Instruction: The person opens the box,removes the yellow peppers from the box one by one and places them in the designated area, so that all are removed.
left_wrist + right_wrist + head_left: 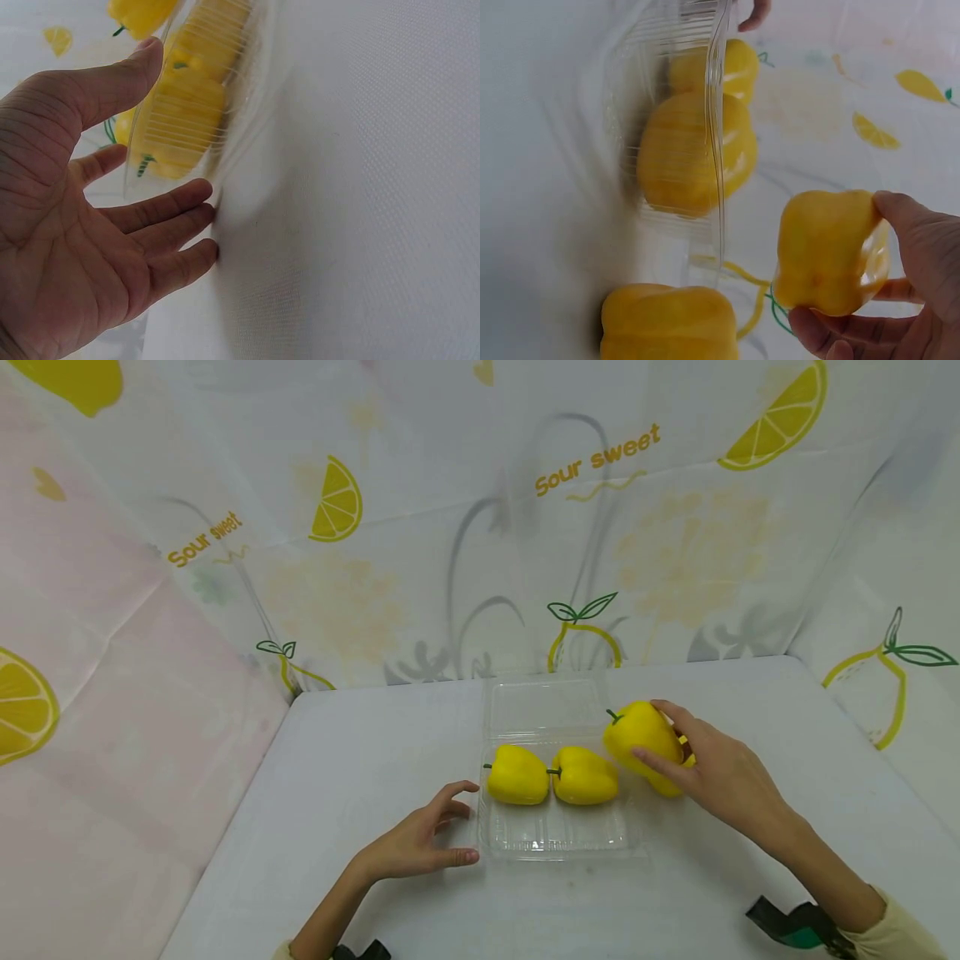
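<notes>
White sheeting (427, 468) printed with lemon slices (337, 500), gray plant motifs (423, 672) and orange "Sour sweet" lettering (597, 460) is hanging behind a white tabletop (375, 752), with a pinkish panel (112, 768) rising along the left side and a pale, lemon-patterned panel (862, 585) standing along the right. Diffuse light is falling softly across the scene.

Yellow pepper (636, 733) in right hand (726, 772)

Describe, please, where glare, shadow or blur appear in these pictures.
Head view: soft, even light, with small glints on the clear plastic clamshell; left wrist view: a shadow on the white tabletop; right wrist view: shiny highlights on the yellow bell pepper in the right hand, tabletop blurred at left.
</notes>
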The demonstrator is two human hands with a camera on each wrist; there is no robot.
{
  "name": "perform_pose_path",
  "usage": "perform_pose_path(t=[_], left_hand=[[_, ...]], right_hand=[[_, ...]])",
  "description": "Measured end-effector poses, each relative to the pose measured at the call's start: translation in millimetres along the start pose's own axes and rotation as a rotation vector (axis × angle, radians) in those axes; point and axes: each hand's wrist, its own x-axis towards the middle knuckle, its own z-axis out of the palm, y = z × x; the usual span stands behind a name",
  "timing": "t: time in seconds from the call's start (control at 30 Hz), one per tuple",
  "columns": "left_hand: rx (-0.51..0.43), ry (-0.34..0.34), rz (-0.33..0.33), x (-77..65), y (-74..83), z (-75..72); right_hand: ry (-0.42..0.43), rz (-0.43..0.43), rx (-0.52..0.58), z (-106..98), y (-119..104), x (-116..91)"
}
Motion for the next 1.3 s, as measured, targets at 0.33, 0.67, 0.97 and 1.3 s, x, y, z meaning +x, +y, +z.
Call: perform_pose_path(t=[0.33, 0.67, 0.97, 1.3], left_hand=[[0.001, -0.003, -0.009, 0.5, 0.3, 0.1], [0.004, -0.005, -0.014, 0.8, 1.7, 0.0], [0.006, -0.009, -0.020, 0.8, 1.4, 0.2], [0.008, -0.012, -0.036, 0.8, 2.3, -0.4]], right_hand=[[0.025, 0.090, 0.012, -13.3, 15.7, -1.0], [0.025, 0.185, 0.001, -24.3, 30.8, -1.5], [0.054, 0.233, -0.046, -26.0, 41.7, -4.9], [0.046, 0.288, -0.084, -29.3, 45.3, -7.8]])
